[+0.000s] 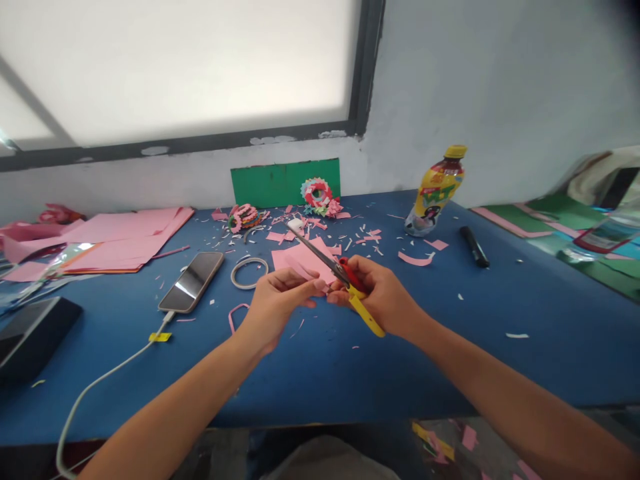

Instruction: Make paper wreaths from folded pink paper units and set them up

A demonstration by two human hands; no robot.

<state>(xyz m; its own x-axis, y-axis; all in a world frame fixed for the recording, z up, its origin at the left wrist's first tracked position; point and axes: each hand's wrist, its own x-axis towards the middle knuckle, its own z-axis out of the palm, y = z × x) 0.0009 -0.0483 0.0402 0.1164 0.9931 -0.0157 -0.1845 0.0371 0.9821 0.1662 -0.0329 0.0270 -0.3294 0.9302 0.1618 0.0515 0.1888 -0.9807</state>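
My right hand point(385, 297) is closed round the red and yellow handles of a pair of scissors point(325, 261), whose blades point up and to the left. My left hand point(277, 303) pinches a small piece of pink paper point(320, 285) right beside the blades' base. Both hands hover over the middle of the blue table point(500, 300). Under the scissors lies a pink paper sheet point(300, 260) amid many small paper scraps.
A phone point(191, 281) on a white cable lies left of my hands, with a tape ring point(249, 272) beside it. Pink sheets point(120, 237) are stacked far left. A bottle point(435, 190), a black marker point(474, 247), green card point(285, 182) and paper flowers point(319, 195) stand behind.
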